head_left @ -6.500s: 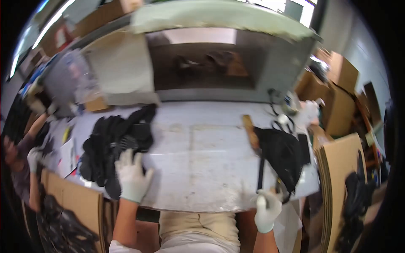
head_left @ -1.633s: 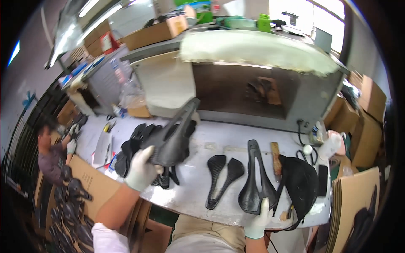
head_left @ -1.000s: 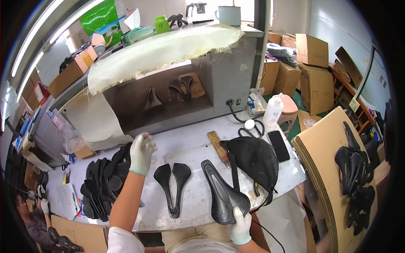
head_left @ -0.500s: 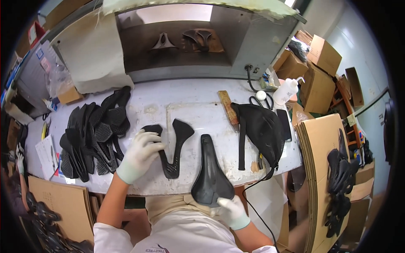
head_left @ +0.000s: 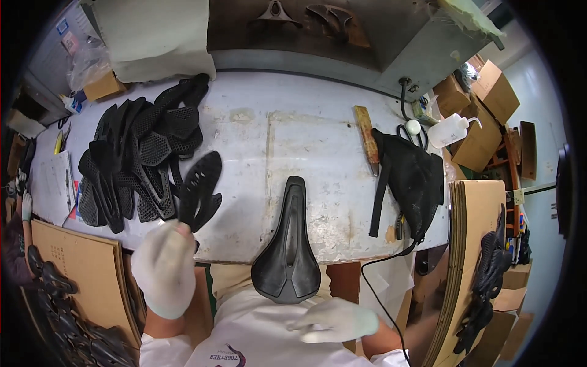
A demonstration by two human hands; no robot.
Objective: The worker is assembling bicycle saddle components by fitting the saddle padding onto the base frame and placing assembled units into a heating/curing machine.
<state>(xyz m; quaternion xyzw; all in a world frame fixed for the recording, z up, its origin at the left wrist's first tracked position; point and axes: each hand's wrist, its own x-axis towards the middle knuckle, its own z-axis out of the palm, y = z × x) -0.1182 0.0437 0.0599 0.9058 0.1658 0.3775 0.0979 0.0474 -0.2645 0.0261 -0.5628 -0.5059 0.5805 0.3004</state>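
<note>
The left hand (head_left: 164, 267) and the right hand (head_left: 336, 321), both gloved, stand well apart. The left is clamped on the lower end of a black perforated pad (head_left: 203, 180), raised over the near left part of the surface (head_left: 241, 140). The right has its fingers extended and looks empty; blur keeps me from telling whether it touches anything. The black saddle (head_left: 286, 244) lies nose-inward, its broad rear overhanging the near edge, with neither hand gripping it.

I judge this overhang the chief hazard: a knock from the right hand or the person's torso (head_left: 257, 330) could tip the saddle off. The pad, held at one end, could swing, its free lobes catching the heap of black pads (head_left: 143, 147) just beside it.

To the right I mark a wooden-handled tool (head_left: 367, 144), a black cloth bag (head_left: 409, 177) and a white squeeze bottle (head_left: 449, 130); the bag limits room on that side. Below the edge hangs a black cable (head_left: 382, 301), which the right forearm (head_left: 385, 336) could snag. A grey metal housing (head_left: 293, 61) bounds the far side.
</note>
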